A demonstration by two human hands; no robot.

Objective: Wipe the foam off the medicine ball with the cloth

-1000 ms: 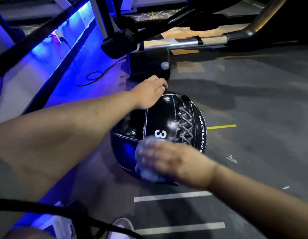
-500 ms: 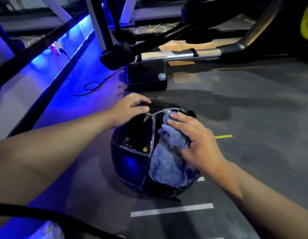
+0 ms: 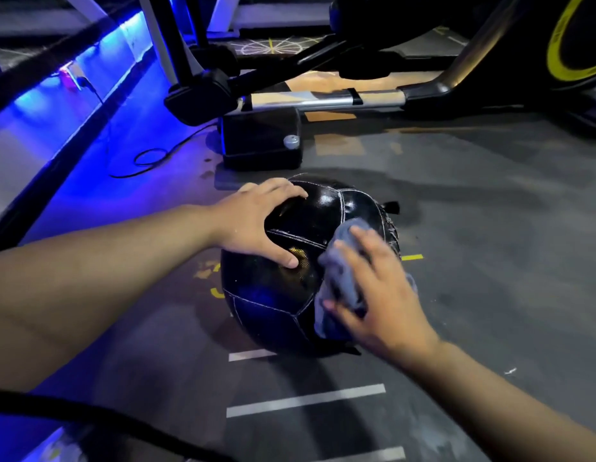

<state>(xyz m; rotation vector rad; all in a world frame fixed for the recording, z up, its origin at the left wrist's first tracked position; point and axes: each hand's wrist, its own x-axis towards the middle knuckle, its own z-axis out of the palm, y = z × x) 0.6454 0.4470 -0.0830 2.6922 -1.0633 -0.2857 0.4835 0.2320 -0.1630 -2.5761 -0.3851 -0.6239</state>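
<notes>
Black and glossy, the medicine ball (image 3: pixel 273 305) sits on the floor just before the machine base (image 3: pixel 261 141), left hand (image 3: pixel 253 225) splayed flat steadying it, right hand (image 3: pixel 383 311) pressing the cloth (image 3: pixel 333 268) flat-fingered; unpinched, the cloth could slip, or the ball roll.

The medicine ball (image 3: pixel 273 305) lies before the machine base (image 3: pixel 259 145), cloth (image 3: pixel 340 275) on its right.
</notes>
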